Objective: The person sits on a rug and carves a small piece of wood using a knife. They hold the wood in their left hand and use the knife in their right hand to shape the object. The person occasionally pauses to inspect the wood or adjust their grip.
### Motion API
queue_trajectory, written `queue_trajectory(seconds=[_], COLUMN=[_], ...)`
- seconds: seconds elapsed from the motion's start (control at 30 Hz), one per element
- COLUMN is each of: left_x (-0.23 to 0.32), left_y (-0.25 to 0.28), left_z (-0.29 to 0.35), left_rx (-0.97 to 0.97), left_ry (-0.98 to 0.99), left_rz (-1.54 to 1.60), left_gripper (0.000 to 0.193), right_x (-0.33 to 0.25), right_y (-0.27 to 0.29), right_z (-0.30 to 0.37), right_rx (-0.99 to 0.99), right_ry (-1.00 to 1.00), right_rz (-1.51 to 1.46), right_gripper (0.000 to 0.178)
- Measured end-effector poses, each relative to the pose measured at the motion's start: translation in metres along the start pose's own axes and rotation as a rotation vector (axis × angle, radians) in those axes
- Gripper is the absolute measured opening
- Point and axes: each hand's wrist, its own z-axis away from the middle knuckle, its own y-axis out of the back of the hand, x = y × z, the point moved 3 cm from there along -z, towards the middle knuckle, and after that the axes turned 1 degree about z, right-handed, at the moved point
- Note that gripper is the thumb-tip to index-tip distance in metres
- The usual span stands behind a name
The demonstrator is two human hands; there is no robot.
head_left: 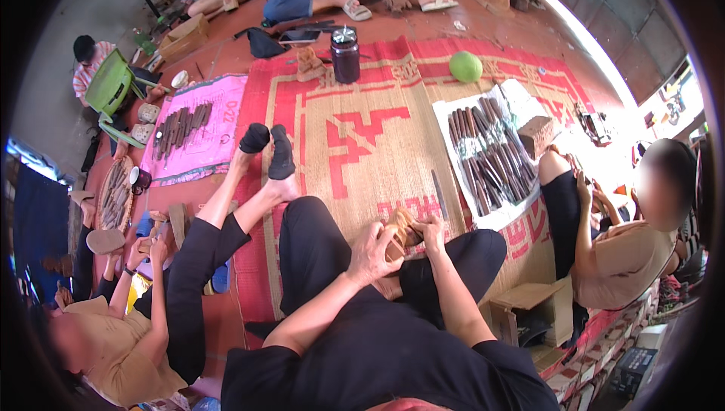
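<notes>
Fingers of both hands are wrapped around a small wooden carving [402, 228], the left hand [375, 248] bracing and the right hand [432, 231] steadying it over the lap, above the woven mat [362, 146].

An open brown cardboard box [529, 305] sits at lower right. Another tan cardboard box [183, 38] stands at upper left, beside the mat.

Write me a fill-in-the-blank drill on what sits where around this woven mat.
1. Both hands, the left hand and the right hand, hold a small ____ carving.
2. The round fruit on the red mat is ____.
3. The dark flask stands ____ on the mat.
4. The carving tools lie in rows on a ____ cloth.

Missing words: wooden; green; upright; white
</notes>
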Motion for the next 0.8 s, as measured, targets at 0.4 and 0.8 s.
queue_trajectory(seconds=[0.4,0.8], left_x=[0.005,0.006], left_y=[-0.004,-0.004], left_z=[-0.005,-0.004], left_rx=[0.011,0.012], left_ry=[-0.042,-0.017], left_rz=[-0.032,-0.033], left_gripper=[0.063,0.062], right_x=[-0.003,0.009], right_y=[0.0,-0.003], right_z=[0.004,0.004], right_rx=[-0.026,-0.094], right_ry=[-0.026,-0.04], right_rz=[-0.187,-0.296], right_gripper=[0.024,0.026])
